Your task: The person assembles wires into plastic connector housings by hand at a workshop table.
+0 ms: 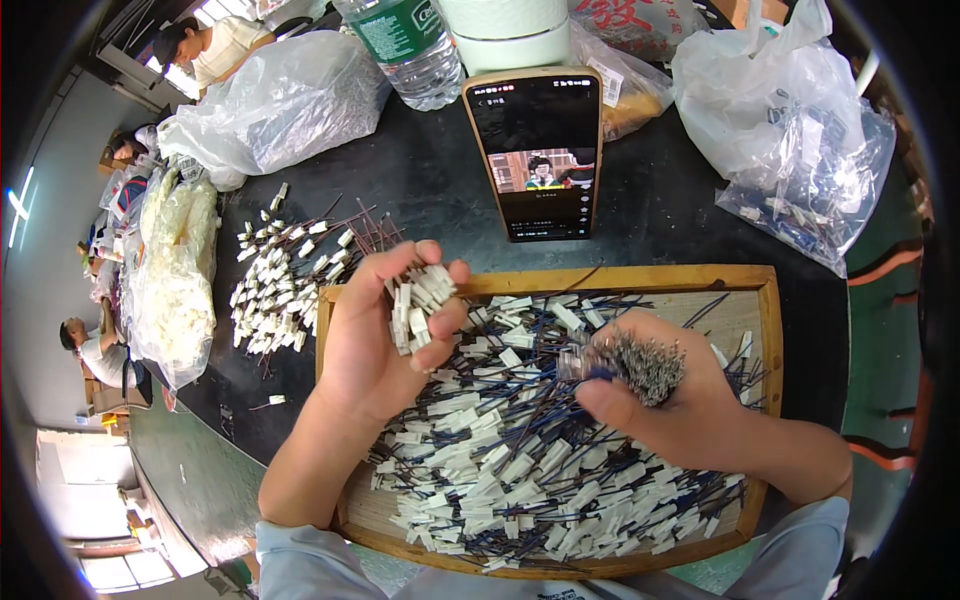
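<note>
My left hand (pixel 352 350) is closed around a cluster of small white plastic connectors (pixel 428 290) above the left part of a wooden-rimmed tray (pixel 680 277). Dark wires stick out behind that cluster. Over the tray's right half, my right hand (pixel 705 410) grips a thick bundle of thin wires (pixel 650 368), their silvery ends bunched together and pointing up. Something clear shows at the bundle's left side, too small to make out. Beneath both hands, many white connectors with dark blue and brown wires (pixel 490 460) fill the tray.
Left of the tray lies a loose pile of wired white connectors (pixel 285 275) on the black table (pixel 430 190). A phone (pixel 540 160) stands upright behind the tray. Plastic bags (pixel 280 105), a water bottle (pixel 405 50) and a bag of parts (pixel 810 180) surround it. Other people sit at far left.
</note>
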Demonstrator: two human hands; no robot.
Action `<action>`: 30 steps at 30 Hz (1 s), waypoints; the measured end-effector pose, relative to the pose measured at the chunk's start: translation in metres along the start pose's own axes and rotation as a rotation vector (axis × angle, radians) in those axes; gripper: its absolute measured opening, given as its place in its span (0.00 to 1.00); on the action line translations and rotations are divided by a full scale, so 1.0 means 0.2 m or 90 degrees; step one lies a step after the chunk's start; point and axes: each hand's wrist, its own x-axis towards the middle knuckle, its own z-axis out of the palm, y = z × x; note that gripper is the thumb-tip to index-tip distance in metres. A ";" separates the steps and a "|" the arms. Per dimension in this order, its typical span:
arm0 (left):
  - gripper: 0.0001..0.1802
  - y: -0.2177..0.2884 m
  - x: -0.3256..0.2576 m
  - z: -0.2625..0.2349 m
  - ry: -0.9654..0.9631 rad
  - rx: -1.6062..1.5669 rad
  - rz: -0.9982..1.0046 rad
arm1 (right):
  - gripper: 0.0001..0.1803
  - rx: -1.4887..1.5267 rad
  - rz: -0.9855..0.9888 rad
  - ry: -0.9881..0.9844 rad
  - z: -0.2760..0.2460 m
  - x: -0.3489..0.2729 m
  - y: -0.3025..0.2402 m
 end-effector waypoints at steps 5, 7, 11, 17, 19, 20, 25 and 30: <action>0.08 -0.05 -0.03 0.06 0.062 0.057 -0.002 | 0.12 0.104 0.087 0.070 0.00 0.00 -0.03; 0.09 -0.05 -0.03 0.05 -0.002 0.058 -0.033 | 0.13 0.124 0.071 0.062 -0.01 -0.01 -0.02; 0.09 -0.02 -0.07 0.06 -0.046 0.141 -0.025 | 0.12 0.082 0.024 0.056 0.00 -0.01 -0.04; 0.09 -0.06 -0.09 0.12 -0.109 0.267 0.027 | 0.05 0.056 -0.168 0.130 0.04 -0.01 0.02; 0.09 -0.08 -0.10 0.14 -0.097 0.274 0.022 | 0.06 0.057 -0.145 0.118 0.03 -0.03 0.03; 0.09 -0.08 -0.11 0.15 -0.098 0.274 0.019 | 0.07 0.058 -0.122 0.106 0.02 -0.04 0.04; 0.13 -0.08 -0.17 0.17 -0.226 0.333 -0.045 | 0.09 -0.062 -0.139 0.013 -0.05 -0.03 -0.03; 0.12 -0.08 -0.19 0.21 -0.228 0.356 -0.095 | 0.10 0.010 -0.143 -0.020 -0.02 -0.03 0.03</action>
